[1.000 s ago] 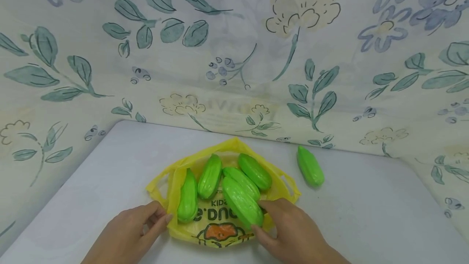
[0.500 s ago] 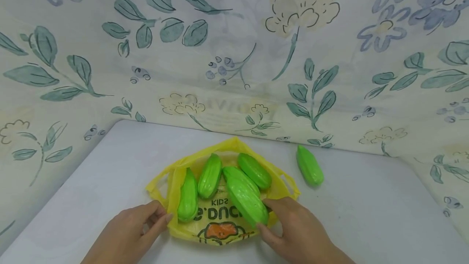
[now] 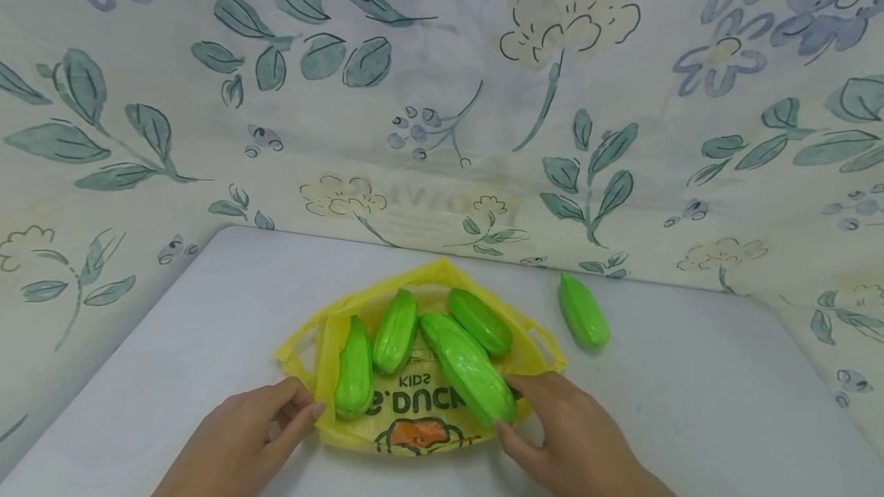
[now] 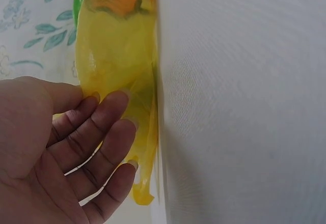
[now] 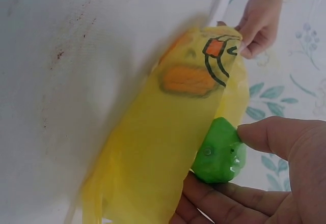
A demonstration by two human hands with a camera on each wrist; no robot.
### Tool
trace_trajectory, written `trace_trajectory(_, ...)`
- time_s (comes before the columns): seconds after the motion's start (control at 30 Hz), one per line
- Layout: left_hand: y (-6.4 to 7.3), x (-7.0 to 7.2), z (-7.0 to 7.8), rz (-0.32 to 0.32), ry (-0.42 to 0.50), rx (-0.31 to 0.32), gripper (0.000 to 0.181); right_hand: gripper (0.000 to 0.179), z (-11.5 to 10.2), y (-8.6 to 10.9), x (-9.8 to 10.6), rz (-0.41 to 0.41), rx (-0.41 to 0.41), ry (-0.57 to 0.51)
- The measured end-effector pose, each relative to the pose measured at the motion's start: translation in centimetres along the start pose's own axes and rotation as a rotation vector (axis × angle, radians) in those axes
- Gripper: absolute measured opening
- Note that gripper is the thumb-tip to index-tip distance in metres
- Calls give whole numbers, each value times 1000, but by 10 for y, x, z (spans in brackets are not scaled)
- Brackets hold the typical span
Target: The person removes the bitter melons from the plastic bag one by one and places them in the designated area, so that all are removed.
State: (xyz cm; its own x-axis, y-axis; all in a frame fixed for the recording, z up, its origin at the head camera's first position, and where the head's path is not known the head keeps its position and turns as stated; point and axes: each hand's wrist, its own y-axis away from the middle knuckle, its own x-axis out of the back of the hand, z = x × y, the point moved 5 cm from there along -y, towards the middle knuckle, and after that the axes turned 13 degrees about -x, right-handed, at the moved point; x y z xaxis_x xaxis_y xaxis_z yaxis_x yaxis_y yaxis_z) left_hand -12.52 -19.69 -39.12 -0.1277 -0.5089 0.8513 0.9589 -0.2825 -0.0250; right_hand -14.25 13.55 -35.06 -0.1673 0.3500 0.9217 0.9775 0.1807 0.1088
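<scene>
A yellow plastic bag (image 3: 387, 436) with black lettering and a duck drawing lies mouth-up on the white table. My left hand (image 3: 252, 432) pinches its left rim between thumb and index finger; the left wrist view has the other fingers of that hand (image 4: 97, 147) loosely bent against the plastic. My right hand (image 3: 573, 428) holds a bright green, cucumber-shaped vegetable (image 3: 476, 378) by its near end, thumb on one side and fingers on the other. That blunt end (image 5: 219, 152) rises over the bag's edge in the right wrist view. Another green one lies partly hidden beneath it.
Inside the bag rest more green vegetables: one at left (image 3: 355, 374), one at centre (image 3: 396, 332) and one at right (image 3: 479, 320). A single one (image 3: 584, 313) lies outside, right of the bag. A floral-patterned cloth (image 3: 442, 121) rises behind the white table (image 3: 691, 374).
My right hand has shifted slightly rightward with the held vegetable, uncovering more of the lettering. My left hand has stayed at the rim.
</scene>
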Motion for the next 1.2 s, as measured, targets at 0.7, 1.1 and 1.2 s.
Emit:
trace_trajectory(0.7,-1,-1,-1,-7,-8,2,14,48,4,6,6,63,8,-22)
trace_trajectory(1.1,-3,-2,-3,-40,10,53,15,44,5,7,8,115,45,-27)
trace_trajectory(1.2,-4,-2,-3,-49,16,66,16,45,7,7,9,104,24,-31)
